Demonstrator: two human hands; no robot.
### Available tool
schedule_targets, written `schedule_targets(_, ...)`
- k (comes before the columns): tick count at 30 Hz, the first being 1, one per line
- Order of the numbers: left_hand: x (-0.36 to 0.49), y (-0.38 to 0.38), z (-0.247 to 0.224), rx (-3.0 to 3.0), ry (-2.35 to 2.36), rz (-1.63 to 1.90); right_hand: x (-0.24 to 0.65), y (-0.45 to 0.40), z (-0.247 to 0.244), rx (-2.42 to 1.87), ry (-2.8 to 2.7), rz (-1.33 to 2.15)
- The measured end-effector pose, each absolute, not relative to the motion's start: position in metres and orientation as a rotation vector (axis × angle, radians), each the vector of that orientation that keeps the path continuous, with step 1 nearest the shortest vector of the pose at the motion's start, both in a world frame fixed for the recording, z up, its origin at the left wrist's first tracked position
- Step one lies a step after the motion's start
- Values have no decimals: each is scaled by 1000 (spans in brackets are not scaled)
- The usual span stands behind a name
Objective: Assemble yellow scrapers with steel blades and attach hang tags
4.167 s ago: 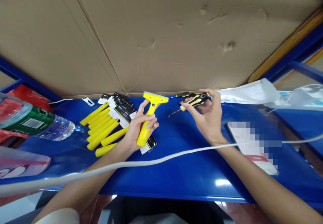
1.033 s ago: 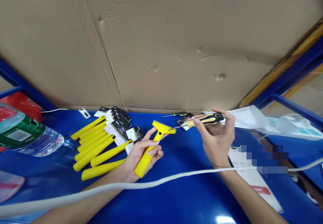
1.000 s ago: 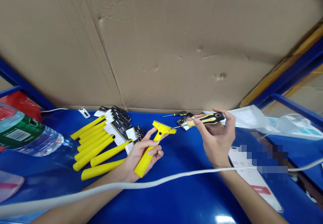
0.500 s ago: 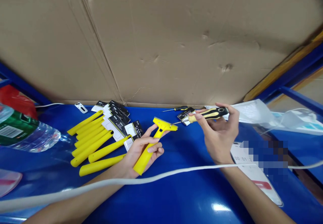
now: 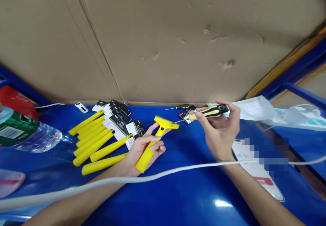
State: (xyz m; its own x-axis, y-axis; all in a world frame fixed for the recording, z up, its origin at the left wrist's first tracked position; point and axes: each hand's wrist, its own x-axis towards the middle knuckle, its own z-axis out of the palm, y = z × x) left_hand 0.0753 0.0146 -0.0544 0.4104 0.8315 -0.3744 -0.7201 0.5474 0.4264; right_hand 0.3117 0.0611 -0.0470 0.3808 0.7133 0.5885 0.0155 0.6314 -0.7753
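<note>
A yellow scraper (image 5: 152, 143) lies in my left hand (image 5: 142, 149), its wide T-shaped head up and its handle slanting down to the left. My left fingers are wrapped round the handle below the head. My right hand (image 5: 222, 134) grips a black and cream screwdriver (image 5: 211, 111) by its handle. The screwdriver's thin shaft points left, and its tip meets the right part of the scraper head. Several yellow handles (image 5: 94, 146) lie side by side left of my left hand. Black and white packaging cards (image 5: 118, 124) are spread behind them.
A second, smaller screwdriver (image 5: 182, 107) and a black card (image 5: 187, 113) lie at the back. A clear bottle (image 5: 33, 134) lies at the left. A phone (image 5: 265, 181) is beside my right forearm. A white cable (image 5: 178, 169) crosses in front of both forearms. Cardboard (image 5: 163, 42) stands behind the blue table (image 5: 178, 202).
The view has shifted slightly. The screwdriver tip stays at the scraper head, and my right hand has turned a little on the handle. Both hands keep their holds.
</note>
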Motion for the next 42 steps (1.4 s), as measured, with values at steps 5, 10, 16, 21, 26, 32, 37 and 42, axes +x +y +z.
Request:
schedule_targets(5,76,14,-54,234,604,984,312,61,-48,-787,-1116,499)
schedule_targets(10,75,14,-55,226,589,990,312,60,-48,-776,-1114,500)
schedule_targets(16,75,13,-53,229,587,991,311,61,-47,-783,-1123,489)
schedule_targets(21,76,13,-50,230,600,991,312,60,-47,-795,-1126,485)
schedule_targets(26,76,13,-48,218,596,998,313,60,-47,-810,-1141,474)
schedule_targets(32,75,13,-48,224,587,1000,312,60,-48,-799,-1151,478)
schedule_targets(37,75,12,-48,222,600,993,312,60,-47,-802,-1155,472)
schedule_targets(42,75,13,-48,237,595,990,311,59,-44,-789,-1173,463)
